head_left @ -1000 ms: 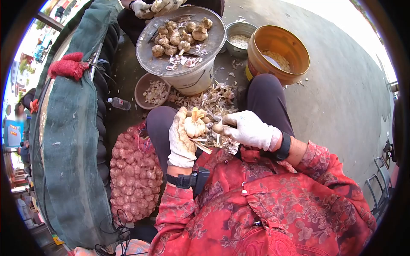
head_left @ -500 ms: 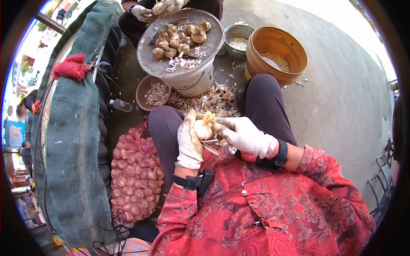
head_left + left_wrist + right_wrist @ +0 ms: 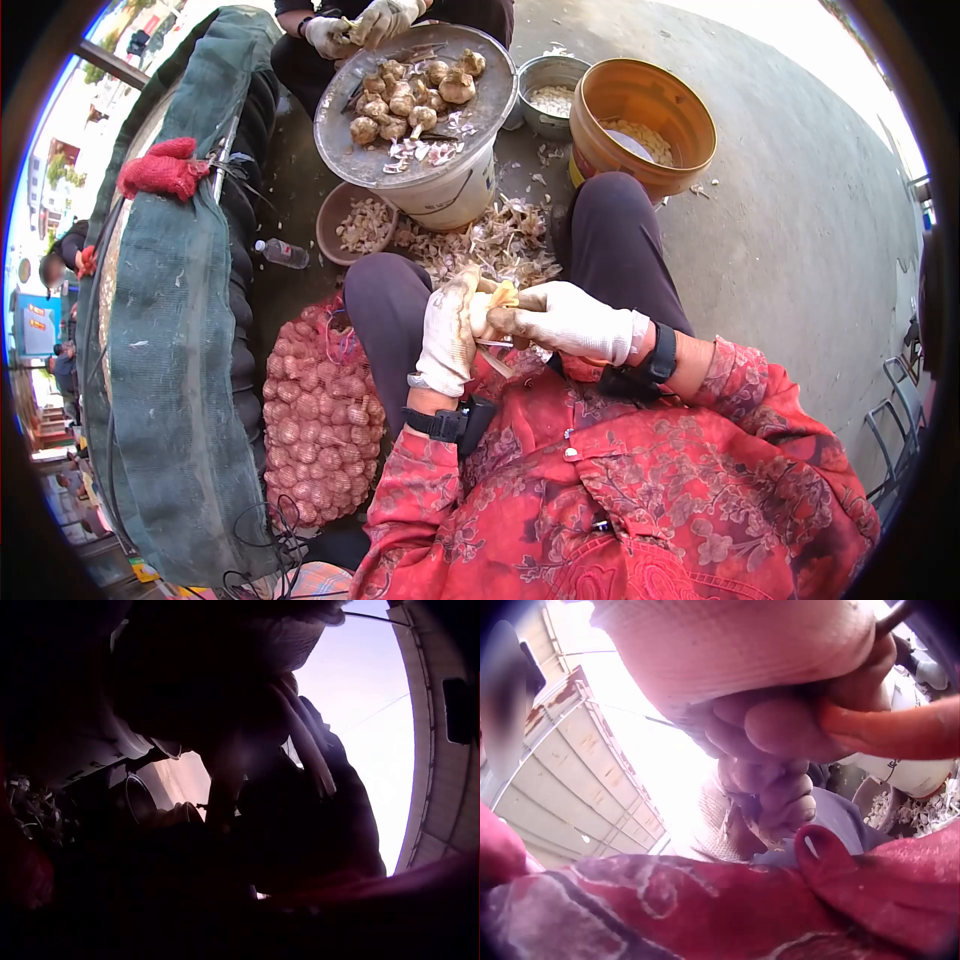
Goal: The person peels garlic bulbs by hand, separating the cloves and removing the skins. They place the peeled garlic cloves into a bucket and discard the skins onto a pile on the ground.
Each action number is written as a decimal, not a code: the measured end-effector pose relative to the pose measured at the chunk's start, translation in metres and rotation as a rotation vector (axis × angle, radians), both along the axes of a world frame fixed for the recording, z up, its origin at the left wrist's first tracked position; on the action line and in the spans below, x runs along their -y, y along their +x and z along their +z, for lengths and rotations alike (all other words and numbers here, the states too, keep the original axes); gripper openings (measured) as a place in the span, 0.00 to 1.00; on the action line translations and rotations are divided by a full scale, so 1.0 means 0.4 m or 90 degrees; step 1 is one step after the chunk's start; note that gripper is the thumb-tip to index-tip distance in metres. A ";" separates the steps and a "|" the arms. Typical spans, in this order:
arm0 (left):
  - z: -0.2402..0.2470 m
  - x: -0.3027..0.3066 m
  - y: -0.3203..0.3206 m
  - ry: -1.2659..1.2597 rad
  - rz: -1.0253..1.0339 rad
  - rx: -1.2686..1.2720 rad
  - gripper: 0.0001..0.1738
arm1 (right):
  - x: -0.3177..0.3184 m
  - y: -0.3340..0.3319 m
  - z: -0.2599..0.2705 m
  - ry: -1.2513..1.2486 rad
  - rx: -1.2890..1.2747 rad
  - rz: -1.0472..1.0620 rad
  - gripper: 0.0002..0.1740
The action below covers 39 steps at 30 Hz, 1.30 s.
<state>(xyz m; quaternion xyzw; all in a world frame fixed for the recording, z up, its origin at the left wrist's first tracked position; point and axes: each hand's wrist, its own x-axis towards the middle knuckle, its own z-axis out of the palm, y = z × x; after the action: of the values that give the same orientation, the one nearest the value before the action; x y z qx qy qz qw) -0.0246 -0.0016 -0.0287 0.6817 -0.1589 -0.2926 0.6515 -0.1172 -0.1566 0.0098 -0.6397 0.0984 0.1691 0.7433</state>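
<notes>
Before you, the grey floor (image 3: pixel 800 230) carries a white bucket (image 3: pixel 455 200), an orange bucket (image 3: pixel 645 90), a basin (image 3: pixel 555 73), a bowl (image 3: pixel 330 222), a bottle (image 3: pixel 283 253) and peelings (image 3: pixel 505 245).

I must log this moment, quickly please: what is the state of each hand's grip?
Left hand: closed, holding a garlic bulb.
Right hand: closed on the same bulb; whether it holds more cannot be told.

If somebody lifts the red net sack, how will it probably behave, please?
The net sack is likely heavy, since many bulbs fill it. It may sag and change shape, because the mesh looks thin. Rolling seems unlikely, as its sides are lumpy.
</notes>
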 end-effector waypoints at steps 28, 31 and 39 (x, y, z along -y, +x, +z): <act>-0.045 0.001 0.021 -0.054 0.035 -0.052 0.30 | 0.002 0.063 0.022 -0.323 0.030 0.155 0.28; -0.058 0.004 0.039 -0.201 0.109 -0.382 0.26 | -0.025 0.051 -0.002 -0.539 0.199 0.212 0.26; -0.004 -0.005 0.029 -0.172 0.091 -0.252 0.32 | -0.007 0.047 -0.026 -0.539 0.209 0.262 0.21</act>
<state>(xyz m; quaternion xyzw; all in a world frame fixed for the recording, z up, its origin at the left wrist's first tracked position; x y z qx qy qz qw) -0.0132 0.0005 -0.0303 0.5275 -0.0173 -0.3496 0.7741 -0.0985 -0.1536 -0.0006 -0.9097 -0.0883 0.1549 0.3750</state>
